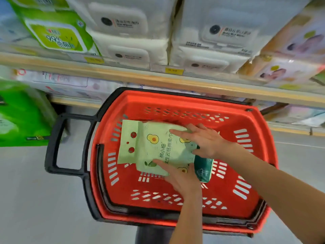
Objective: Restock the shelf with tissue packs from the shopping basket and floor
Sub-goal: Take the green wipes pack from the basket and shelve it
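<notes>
A red shopping basket (246,205) with a black handle stands on the floor below the shelf (123,75). Inside it lies a pale green tissue pack (154,148) printed with avocados, and a dark green pack (204,169) is wedged under its right end. My left hand (177,176) grips the near edge of the pale green pack. My right hand (202,140) lies flat on its far right corner, with the fingers spread over it.
The shelf above holds white wipe packs (126,30), a green pack (58,32) at the left and pastel packs (295,55) at the right. A large green bundle (21,118) stands on the floor left of the basket. Grey floor (35,199) surrounds it.
</notes>
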A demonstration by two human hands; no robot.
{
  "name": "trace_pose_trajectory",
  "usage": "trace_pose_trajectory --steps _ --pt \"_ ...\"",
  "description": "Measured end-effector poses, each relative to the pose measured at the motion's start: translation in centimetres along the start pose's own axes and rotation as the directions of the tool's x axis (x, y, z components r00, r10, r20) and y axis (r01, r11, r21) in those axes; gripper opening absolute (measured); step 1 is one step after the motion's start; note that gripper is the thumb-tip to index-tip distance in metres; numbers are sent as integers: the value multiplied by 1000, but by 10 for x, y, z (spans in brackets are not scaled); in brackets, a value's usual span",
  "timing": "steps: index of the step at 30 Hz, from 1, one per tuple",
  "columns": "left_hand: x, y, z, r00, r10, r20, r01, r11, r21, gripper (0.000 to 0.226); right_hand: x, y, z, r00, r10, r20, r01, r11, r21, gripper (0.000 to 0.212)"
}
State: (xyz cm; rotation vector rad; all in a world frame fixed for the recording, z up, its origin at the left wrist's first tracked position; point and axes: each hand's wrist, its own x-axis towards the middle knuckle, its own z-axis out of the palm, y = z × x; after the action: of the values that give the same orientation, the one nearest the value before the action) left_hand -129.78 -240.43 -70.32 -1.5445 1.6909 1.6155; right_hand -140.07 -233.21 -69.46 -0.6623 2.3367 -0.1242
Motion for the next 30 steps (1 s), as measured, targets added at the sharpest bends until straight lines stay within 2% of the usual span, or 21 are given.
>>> trace_pose_trajectory --steps 3,6,8,11,14,20,25,30 --pt "-38 11 -12 996 93 20 -94 994 60 111 -37 -12 -28 999 5 -50 -8 999 -42 89" --pt "-80 29 -29 982 182 46 -182 983 -8 109 -80 -24 -61 995 35 -89 -39 998 -44 89" --pt "-110 43 -41 955 290 64 -290 957 -15 105 -110 -33 -82 988 78 -134 -82 996 -29 88" --pt "-149 65 -67 896 428 114 -440 891 115 108 -156 -49 -111 955 154 -254 -144 988 56 87" --pt "-189 91 -94 797 569 205 -600 784 159 114 -205 -70 -141 905 227 -361 -195 973 124 87" --pt "-277 147 -150 626 682 378 -780 552 296 111 -298 -111 -202 792 328 -515 -227 941 251 92" --pt "-337 199 -194 391 776 495 -913 261 312 110 -366 -150 -247 641 377 -669 -115 908 402 97" --pt "-396 243 -244 177 797 577 -960 9 281 112 -424 -197 -280 482 423 -768 -64 891 450 104"
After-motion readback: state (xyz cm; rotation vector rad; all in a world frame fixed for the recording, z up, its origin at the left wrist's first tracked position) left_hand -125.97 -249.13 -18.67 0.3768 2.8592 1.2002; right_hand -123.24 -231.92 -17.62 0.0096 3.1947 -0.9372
